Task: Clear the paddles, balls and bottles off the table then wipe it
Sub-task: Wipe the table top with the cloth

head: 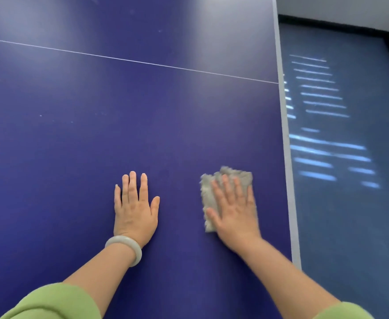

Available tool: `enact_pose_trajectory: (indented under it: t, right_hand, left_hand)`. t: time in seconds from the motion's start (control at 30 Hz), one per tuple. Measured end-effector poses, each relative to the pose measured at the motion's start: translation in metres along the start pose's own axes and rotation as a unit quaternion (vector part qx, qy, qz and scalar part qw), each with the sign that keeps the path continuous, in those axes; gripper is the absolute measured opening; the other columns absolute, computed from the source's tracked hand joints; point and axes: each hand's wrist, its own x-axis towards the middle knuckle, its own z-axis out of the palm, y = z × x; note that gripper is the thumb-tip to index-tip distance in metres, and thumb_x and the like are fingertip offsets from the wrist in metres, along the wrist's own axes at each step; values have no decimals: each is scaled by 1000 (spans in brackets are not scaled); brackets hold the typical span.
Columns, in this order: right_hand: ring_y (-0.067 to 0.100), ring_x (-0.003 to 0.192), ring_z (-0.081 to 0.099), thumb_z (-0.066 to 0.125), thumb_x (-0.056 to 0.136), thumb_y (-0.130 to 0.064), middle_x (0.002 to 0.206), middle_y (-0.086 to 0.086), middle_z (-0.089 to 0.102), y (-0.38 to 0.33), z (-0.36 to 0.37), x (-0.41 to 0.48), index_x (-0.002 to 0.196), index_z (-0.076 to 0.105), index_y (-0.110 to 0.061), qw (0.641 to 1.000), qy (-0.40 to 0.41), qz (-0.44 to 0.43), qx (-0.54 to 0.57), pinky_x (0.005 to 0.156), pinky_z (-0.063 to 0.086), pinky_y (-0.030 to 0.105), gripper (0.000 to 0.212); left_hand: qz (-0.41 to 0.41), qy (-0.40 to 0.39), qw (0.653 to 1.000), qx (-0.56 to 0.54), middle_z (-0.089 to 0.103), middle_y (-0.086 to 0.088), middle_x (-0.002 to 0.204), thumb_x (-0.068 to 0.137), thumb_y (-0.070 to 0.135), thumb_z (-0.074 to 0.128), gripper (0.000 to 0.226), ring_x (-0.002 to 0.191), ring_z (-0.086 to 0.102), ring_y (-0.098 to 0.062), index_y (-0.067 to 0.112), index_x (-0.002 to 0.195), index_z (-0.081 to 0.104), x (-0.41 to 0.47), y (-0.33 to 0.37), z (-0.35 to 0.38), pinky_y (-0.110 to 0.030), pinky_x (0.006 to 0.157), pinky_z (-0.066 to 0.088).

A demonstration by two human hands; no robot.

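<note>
The dark blue table-tennis table fills most of the view, crossed by a thin white line. My right hand lies flat with straight fingers on a fuzzy grey-beige cloth, pressing it onto the table near the right side. My left hand rests flat on the bare table surface to the left of the cloth, fingers straight, a pale bangle on the wrist. No paddles, balls or bottles show in this view.
The table's pale grey right edge runs from top to bottom. Beyond it lies blue-grey floor with stripes of light, bounded by a black skirting and white wall at the upper right.
</note>
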Motion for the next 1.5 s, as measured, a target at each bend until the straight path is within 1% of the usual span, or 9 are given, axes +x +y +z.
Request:
enact_pose_trajectory:
  t: [0.13,0.3,0.4,0.63,0.87,1.03,1.17,1.37,1.5]
  right_hand:
    - [22,151,5,30,99,-53,164,-5,3,22,6,-37,156,10,-28,984,12,-173,-47,118,9,50,65]
    - [28,150,11,-4,96,-60,164,0,11,101,6,-19,156,18,-25,989,17,143,-41,118,12,55,73]
    - [35,148,17,5,97,-58,162,8,17,54,7,-10,154,24,-18,977,47,208,-19,116,14,59,72]
    - [24,150,11,33,99,-51,164,-2,10,-30,14,-56,156,17,-25,985,38,-162,-50,116,15,51,65]
    - [32,147,20,1,98,-56,162,7,19,17,14,-39,155,17,-20,971,44,234,-19,116,18,58,69]
    - [34,146,24,2,100,-51,160,11,24,-113,26,-32,152,27,-14,987,45,154,14,115,18,58,68]
    - [33,145,24,2,100,-51,159,11,26,-156,31,-11,151,28,-16,989,57,137,12,115,17,58,67]
    - [30,146,23,5,99,-55,160,6,25,-159,32,-1,151,29,-20,990,49,134,4,115,20,57,67]
    - [29,146,25,5,98,-57,159,5,27,-161,31,0,150,30,-21,989,33,144,10,115,20,57,68]
  left_hand:
    - [-6,6,1000,23,13,-17,162,95,48,12,72,151,7,-31,9,155,14,1,1,2,-50,122,8]
    - [-10,-2,1000,20,12,-15,162,95,47,12,71,151,5,-30,10,156,13,2,2,3,-50,122,7]
    - [-9,-5,1000,17,11,-15,162,95,47,11,71,151,4,-30,10,156,12,2,2,1,-50,122,8]
    - [-5,-13,1000,15,14,-17,162,96,46,16,70,151,7,-32,9,155,15,1,1,1,-51,122,11]
    - [1,-33,999,-21,21,-20,159,95,46,16,70,150,13,-36,7,153,20,1,-2,-4,-55,119,17]
    - [20,-55,994,-98,22,-17,160,95,44,22,67,149,16,-32,9,152,29,2,-7,-16,-50,119,14]
    - [80,-69,967,-232,-9,2,164,104,37,31,57,150,-15,-14,26,156,11,5,-43,-31,-29,120,-10]
    - [45,39,982,-178,30,-13,156,95,20,57,53,147,24,-29,7,144,45,37,-171,-26,-43,119,21]
    - [-27,43,990,-128,31,-22,154,95,23,56,57,146,25,-36,1,145,41,80,-225,-34,-48,120,20]
